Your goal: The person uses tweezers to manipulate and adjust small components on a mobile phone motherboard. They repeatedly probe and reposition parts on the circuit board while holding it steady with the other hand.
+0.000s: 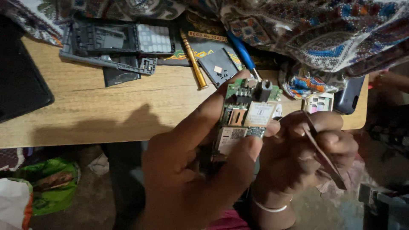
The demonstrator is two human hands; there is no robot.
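— Fingers of the left hand point(187, 170) pinched a green circuit board point(247, 115) by its edges; the right hand point(306, 149) gripped tweezers point(324, 157) beside it.

— How would it handle?

— Light, stiff, fragile, I judged; best held by its rims. Beyond them lay a gold screwdriver point(192, 59) and phone frame point(119, 42) on the wooden table point(106, 106).

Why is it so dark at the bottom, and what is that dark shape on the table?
In the head view, light falls mostly on the wooden table; the dark shape there is a shadow cast beside the left hand. Below the table edge it is dim, and the green bag looks murky. The circuit board is fairly sharp; the tweezers in the right hand look slightly blurred.
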